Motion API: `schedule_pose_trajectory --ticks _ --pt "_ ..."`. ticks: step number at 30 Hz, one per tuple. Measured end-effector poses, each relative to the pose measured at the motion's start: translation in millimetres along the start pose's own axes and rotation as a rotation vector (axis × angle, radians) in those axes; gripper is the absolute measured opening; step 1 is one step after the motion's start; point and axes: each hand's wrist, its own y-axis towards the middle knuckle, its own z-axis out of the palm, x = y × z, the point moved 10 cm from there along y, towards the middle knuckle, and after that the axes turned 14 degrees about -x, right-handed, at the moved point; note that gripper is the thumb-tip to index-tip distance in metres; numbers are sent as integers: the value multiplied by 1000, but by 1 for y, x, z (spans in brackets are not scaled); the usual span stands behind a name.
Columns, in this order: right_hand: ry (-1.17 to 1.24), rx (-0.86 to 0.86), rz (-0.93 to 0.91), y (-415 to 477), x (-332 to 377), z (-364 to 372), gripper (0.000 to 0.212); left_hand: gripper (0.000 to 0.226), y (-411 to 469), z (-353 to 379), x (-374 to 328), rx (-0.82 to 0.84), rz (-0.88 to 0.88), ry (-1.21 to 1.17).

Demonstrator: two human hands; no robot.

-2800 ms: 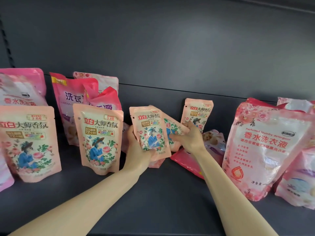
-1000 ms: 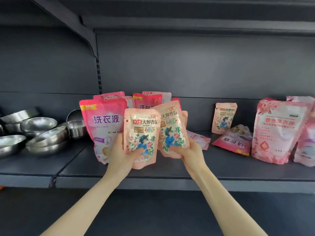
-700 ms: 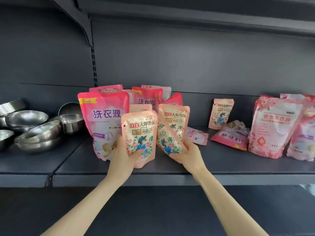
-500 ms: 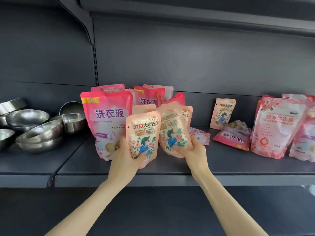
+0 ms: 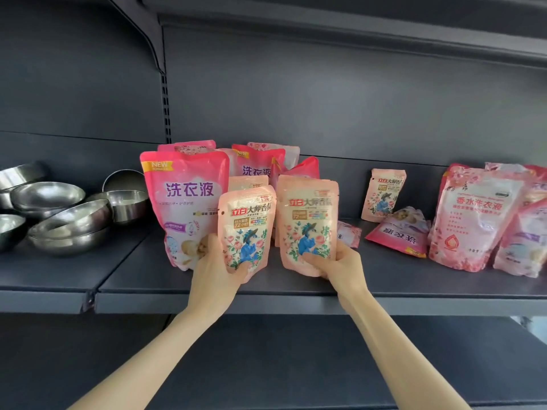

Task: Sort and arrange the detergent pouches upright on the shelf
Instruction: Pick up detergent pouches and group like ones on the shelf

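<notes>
Left hand [image 5: 213, 269] and right hand [image 5: 340, 263] each hold peach pouches [image 5: 245, 226] (fingers [image 5: 210, 241] mostly hidden behind), masking rear pouches [image 5: 257, 170].

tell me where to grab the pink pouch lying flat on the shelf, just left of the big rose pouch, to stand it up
Probably by its near edge, coming from the shelf front. The flat pink pouch lies with its print upside down, so its top seam with the yellow corner faces you: thin and easy to pinch. A pale pouch crowds its far end.
</notes>
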Motion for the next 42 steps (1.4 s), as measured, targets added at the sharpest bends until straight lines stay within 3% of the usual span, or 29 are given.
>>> schedule_pose_trajectory --ticks 6,13,18,28,42 --pt "14 -34 46 1 -1 2 44 49 -2 -1 0 -38 -17 17" --pt "-398 22 -185 4 14 24 52 46 -4 -3 -1 -45 -32 70" --pt "-460 146 -161 1 6 33 59 49 -6 -2 1 -19 -24 87" --pt "-544 145 -206 3 7 44 65 51 -4 6 4 19 5 143" --pt "-708 204 -275 -7 16 29 49 30 -13 -7 9 106 137 410"
